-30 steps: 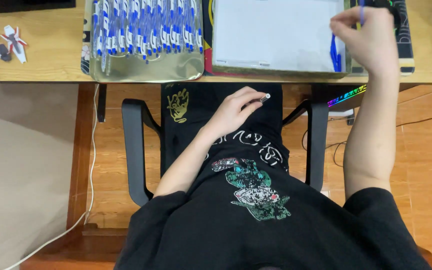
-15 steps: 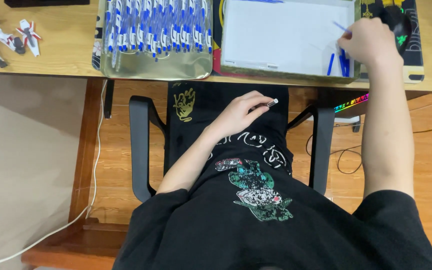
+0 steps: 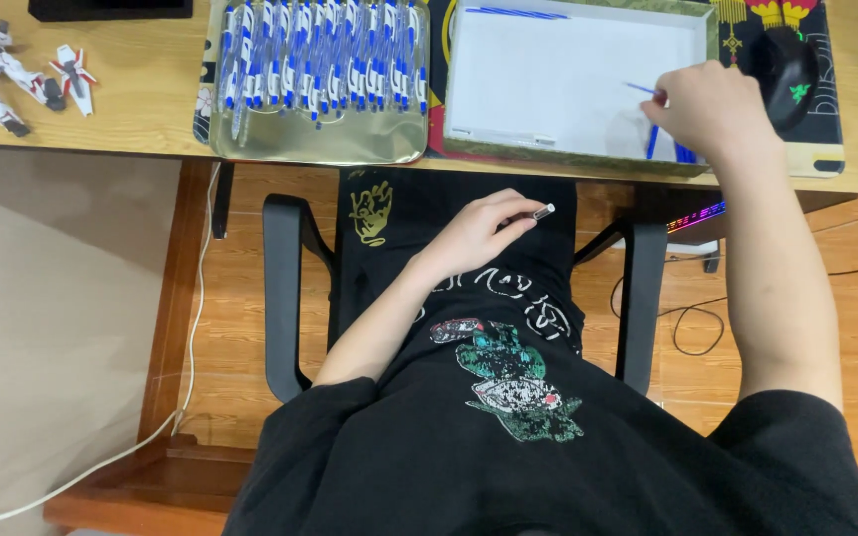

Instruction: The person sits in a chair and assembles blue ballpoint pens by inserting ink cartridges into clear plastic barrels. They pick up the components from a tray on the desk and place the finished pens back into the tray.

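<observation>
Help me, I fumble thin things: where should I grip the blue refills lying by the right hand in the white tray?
Probably pinch a blue refill mid-length, from above. They lie flat on the white tray near its front wall, beside the right hand, so the ends are harder to reach.

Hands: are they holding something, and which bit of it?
The right hand pinches a thin blue refill by one end over the white tray. The left hand holds a small white pen part at its fingertips.

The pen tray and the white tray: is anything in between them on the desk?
In the head view, only a thin strip of dark patterned mat shows between the pen tray and the white tray.
</observation>
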